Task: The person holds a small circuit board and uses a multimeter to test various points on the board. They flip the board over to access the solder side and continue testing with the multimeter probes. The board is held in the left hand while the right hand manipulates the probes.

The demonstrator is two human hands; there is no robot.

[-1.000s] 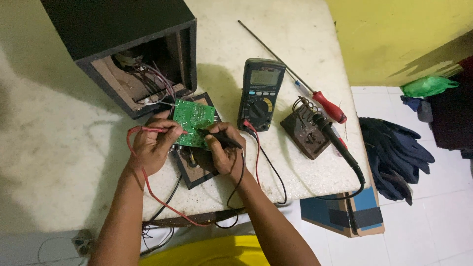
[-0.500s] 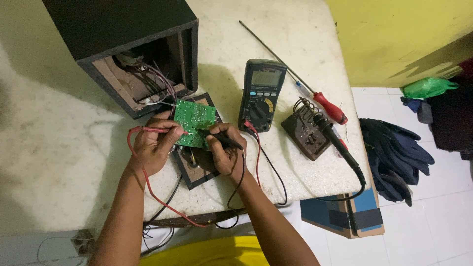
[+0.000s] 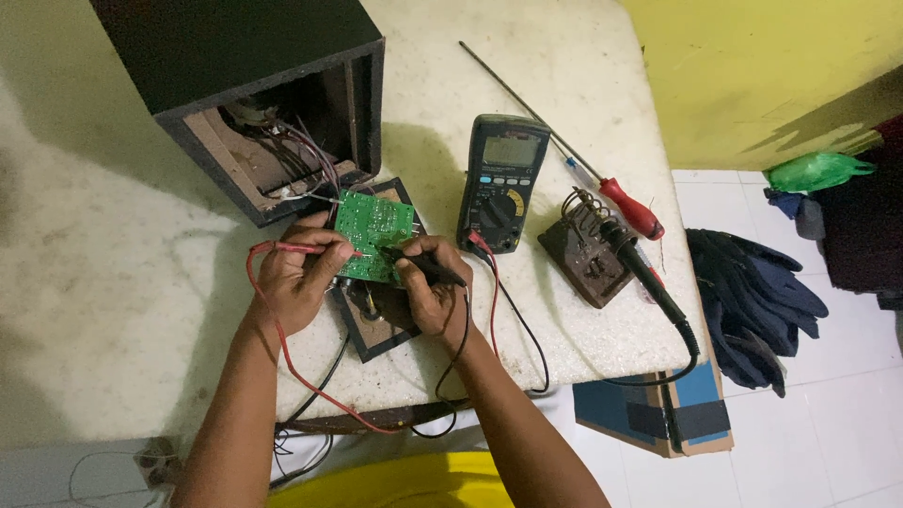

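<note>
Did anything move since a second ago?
Almost nothing. The left hand still presses the red probe to the green circuit board, and the right hand still holds the black probe there. The multimeter, soldering iron and screwdriver stayed put.

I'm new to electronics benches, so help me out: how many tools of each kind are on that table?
Multimeter: 1
Test probes: 2, red probe in the left hand, black probe in the right hand
Soldering iron on its stand: 1
Screwdriver: 1
Total: 5
</note>
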